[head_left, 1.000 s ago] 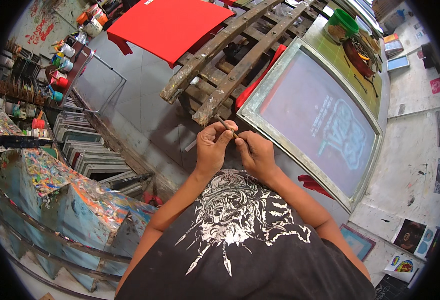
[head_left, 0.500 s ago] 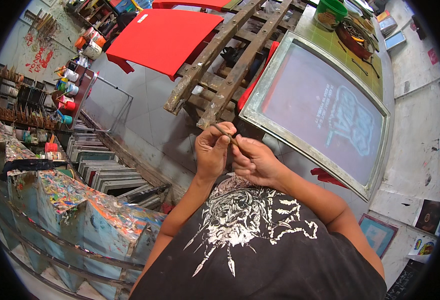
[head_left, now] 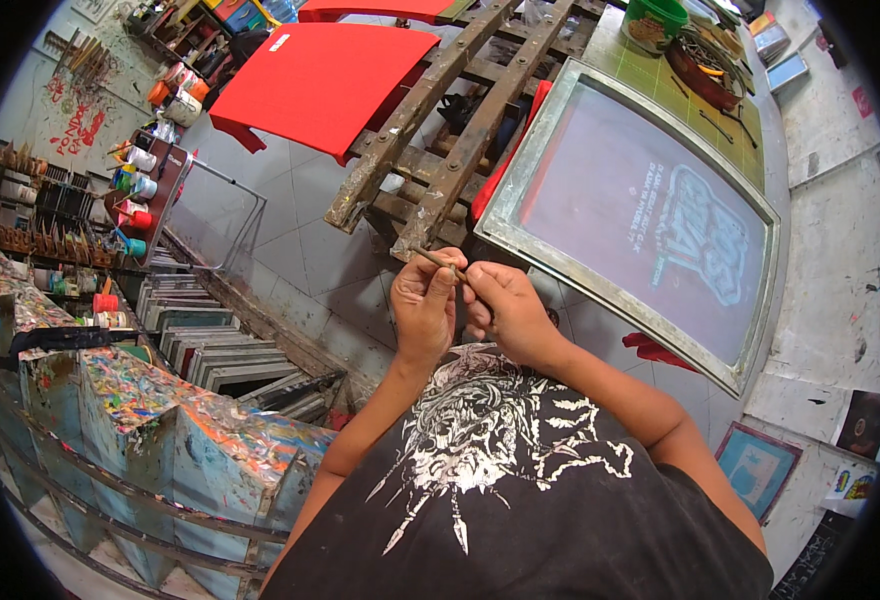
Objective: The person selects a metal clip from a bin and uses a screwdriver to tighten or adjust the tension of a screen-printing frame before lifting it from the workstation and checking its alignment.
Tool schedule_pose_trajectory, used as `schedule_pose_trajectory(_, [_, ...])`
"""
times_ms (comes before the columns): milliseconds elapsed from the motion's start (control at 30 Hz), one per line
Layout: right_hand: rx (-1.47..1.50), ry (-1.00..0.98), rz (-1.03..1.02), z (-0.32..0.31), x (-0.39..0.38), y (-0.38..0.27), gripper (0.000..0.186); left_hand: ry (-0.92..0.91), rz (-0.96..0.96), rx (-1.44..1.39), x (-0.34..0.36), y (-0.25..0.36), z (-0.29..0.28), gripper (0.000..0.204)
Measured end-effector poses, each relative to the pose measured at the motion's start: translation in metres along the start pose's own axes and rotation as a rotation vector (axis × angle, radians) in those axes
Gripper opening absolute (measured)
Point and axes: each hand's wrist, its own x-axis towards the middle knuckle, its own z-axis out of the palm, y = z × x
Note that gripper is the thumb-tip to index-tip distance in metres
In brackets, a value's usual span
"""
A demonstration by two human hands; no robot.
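My left hand (head_left: 423, 305) pinches a thin, brownish rod (head_left: 435, 259) between thumb and fingers. The rod's near end runs into the grip of my right hand (head_left: 505, 305), whose thumb and curled fingers close on it. Both hands are held close together in front of my chest. Just beyond them is the near end of a worn metal rail (head_left: 440, 205). To the right stands a screen-printing frame (head_left: 650, 215) with pale lettering on its mesh. The rod's exact kind is too small to make out.
Red fabric panels (head_left: 325, 85) lie on the rails ahead. A green bucket (head_left: 654, 24) and a round tray of tools (head_left: 705, 75) stand on the far-right tabletop. Paint pots (head_left: 140, 187) and stacked frames (head_left: 210, 345) fill the left, beside a paint-spattered blue rack (head_left: 160, 440).
The rod has shifted between my fingers, so its far end now sticks out past my left fingertips to the left. My right fingers have rolled slightly. The view has tilted a little.
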Motion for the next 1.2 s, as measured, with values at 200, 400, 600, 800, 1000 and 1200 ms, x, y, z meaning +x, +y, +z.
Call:
schedule_pose_trajectory(200, [0.935, -0.336, 0.623, -0.020, 0.004, 0.005, 0.040, -0.085, 0.007, 0.121, 0.005, 0.004, -0.009, 0.013])
schedule_pose_trajectory(400, [-0.737, 0.067, -0.281, -0.019, 0.004, 0.000, 0.022, 0.118, -0.042, 0.129, 0.006, 0.003, -0.017, 0.010])
schedule_pose_trajectory(600, [-1.129, 0.190, -0.801, -0.011, 0.008, -0.003, 0.012, 0.166, -0.088, -0.007, 0.000, -0.001, -0.004, 0.011])
schedule_pose_trajectory(800, [-1.147, 0.134, -0.812, -0.011, 0.009, -0.007, 0.013, 0.212, -0.029, 0.036, -0.005, -0.006, 0.005, 0.011])
schedule_pose_trajectory(1000, [-0.235, 0.033, -0.117, -0.002, 0.004, -0.001, 0.033, 0.151, -0.059, 0.002, -0.005, -0.007, -0.004, 0.008])
schedule_pose_trajectory(1200, [0.232, -0.066, 0.205, -0.007, 0.001, -0.004, 0.038, 0.038, 0.055, 0.230, -0.001, -0.002, -0.010, 0.004])
